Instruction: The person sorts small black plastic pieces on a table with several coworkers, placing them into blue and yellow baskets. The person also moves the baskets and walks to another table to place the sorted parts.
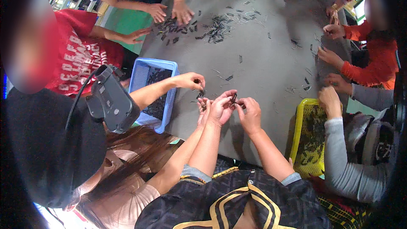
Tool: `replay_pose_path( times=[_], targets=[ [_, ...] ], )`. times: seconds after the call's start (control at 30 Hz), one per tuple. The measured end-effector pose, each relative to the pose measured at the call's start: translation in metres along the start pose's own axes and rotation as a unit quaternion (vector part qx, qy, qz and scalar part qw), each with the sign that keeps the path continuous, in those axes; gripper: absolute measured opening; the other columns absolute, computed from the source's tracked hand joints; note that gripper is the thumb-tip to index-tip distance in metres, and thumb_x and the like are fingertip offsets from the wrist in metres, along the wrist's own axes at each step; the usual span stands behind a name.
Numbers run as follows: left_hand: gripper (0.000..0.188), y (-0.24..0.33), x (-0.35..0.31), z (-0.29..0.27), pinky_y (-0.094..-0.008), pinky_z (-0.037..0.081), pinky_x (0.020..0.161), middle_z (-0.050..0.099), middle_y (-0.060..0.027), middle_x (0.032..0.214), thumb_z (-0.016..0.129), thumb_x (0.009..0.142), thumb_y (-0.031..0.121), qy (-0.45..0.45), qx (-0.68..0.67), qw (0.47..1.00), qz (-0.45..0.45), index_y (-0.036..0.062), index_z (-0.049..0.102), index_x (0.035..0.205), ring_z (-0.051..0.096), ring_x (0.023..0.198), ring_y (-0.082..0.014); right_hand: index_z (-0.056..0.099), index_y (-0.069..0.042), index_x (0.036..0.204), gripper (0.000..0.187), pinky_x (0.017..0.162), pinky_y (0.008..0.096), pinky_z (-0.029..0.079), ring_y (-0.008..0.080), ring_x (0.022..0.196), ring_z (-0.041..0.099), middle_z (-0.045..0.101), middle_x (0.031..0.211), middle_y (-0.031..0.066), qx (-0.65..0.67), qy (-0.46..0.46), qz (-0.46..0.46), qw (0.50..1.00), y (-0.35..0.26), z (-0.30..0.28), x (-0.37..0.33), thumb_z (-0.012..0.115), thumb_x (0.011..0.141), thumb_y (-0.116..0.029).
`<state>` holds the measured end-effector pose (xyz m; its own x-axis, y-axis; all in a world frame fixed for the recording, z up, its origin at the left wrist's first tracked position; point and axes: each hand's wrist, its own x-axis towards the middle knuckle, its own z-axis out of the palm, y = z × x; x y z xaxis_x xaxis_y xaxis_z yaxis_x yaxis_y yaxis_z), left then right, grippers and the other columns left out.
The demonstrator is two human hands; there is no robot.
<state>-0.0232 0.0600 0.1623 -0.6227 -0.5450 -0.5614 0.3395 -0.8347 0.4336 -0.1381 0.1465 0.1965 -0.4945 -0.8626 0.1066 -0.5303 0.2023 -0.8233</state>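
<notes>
My left hand [222, 109] is turned palm up near the front of the table, its fingers closed on a small black plastic piece [233, 98]. Close against it on the right, my right hand [250, 116] has thumb and fingers pinched at the same piece; the exact contact is too small to make out. Just left of my left hand, a co-worker's hands [190, 81] handle another small dark piece. Beyond my hands, a loose black piece [229, 78] and thin pale strips lie on the grey table [271, 65].
A blue basket [169, 97] of dark pieces stands at left, a yellow basket [298, 138] at right. Piles of black pieces [217, 29] spread across the far table. Several co-workers' hands [183, 12] surround it. A grey-sleeved arm [337, 148] reaches over the yellow basket.
</notes>
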Motion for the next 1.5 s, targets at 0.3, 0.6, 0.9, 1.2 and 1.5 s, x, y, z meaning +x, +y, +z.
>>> replay_pose_path(
  times=[0.3, 0.6, 0.9, 1.2, 1.5],
  targets=[
    [0.037, 0.038, -0.023, 0.003, -0.0287, 0.047, 0.063, 0.062, -0.0131, 0.096, 0.045, 0.098, 0.035, -0.030, -0.180, 0.983, -0.001, 0.0039, 0.064, 0.102, 0.057, 0.087, -0.0253, 0.062, -0.007, 0.099, 0.023, 0.080, 0.0374, 0.044, 0.0267, 0.085, 0.058, 0.061, 0.091, 0.0083, 0.037, 0.043, 0.043, 0.997, -0.003, -0.017, -0.031, 0.068, 0.077, -0.012],
    [0.040, 0.170, -0.079, 0.011, -0.0474, 0.044, 0.100, 0.051, -0.0246, 0.128, 0.044, 0.099, 0.030, 0.098, -0.170, 0.945, 0.261, -0.0036, 0.051, 0.120, 0.049, 0.120, -0.0394, 0.053, -0.007, 0.122, 0.047, 0.108, 0.0486, 0.029, 0.0325, 0.127, 0.040, 0.046, 0.134, 0.0141, -0.168, -0.062, -0.004, 0.984, 0.016, -0.028, -0.089, 0.066, 0.078, -0.017],
    [0.027, 0.237, -0.091, -0.024, -0.0396, 0.047, 0.091, 0.058, -0.0159, 0.118, 0.052, 0.096, 0.025, 0.364, 0.163, 0.850, 0.344, 0.0014, 0.056, 0.109, 0.056, 0.108, -0.0263, 0.034, -0.007, 0.143, 0.068, 0.116, 0.0499, 0.014, 0.0268, 0.142, 0.022, 0.027, 0.152, 0.0113, -0.255, -0.229, -0.116, 0.932, 0.024, -0.031, -0.105, 0.058, 0.087, -0.036],
    [0.027, 0.149, -0.052, -0.020, -0.0324, 0.048, 0.083, 0.065, -0.0079, 0.105, 0.061, 0.090, 0.015, 0.069, 0.512, 0.824, 0.233, 0.0011, 0.059, 0.113, 0.062, 0.085, -0.0194, 0.034, -0.014, 0.145, 0.067, 0.115, 0.0532, 0.017, 0.0288, 0.142, 0.022, 0.025, 0.154, 0.0099, -0.281, -0.130, -0.059, 0.949, 0.057, -0.046, -0.086, 0.058, 0.086, -0.037],
    [0.075, -0.003, -0.082, -0.076, -0.0591, 0.010, 0.113, 0.018, -0.0208, 0.154, 0.061, 0.086, 0.044, 0.374, 0.760, 0.469, 0.252, 0.0100, 0.031, 0.146, 0.008, 0.144, -0.0400, 0.030, -0.018, 0.147, 0.067, 0.114, 0.0592, 0.006, 0.0308, 0.144, 0.015, 0.017, 0.156, 0.0123, -0.349, -0.140, 0.050, 0.925, 0.055, -0.049, -0.056, 0.054, 0.088, -0.040]
  ],
)
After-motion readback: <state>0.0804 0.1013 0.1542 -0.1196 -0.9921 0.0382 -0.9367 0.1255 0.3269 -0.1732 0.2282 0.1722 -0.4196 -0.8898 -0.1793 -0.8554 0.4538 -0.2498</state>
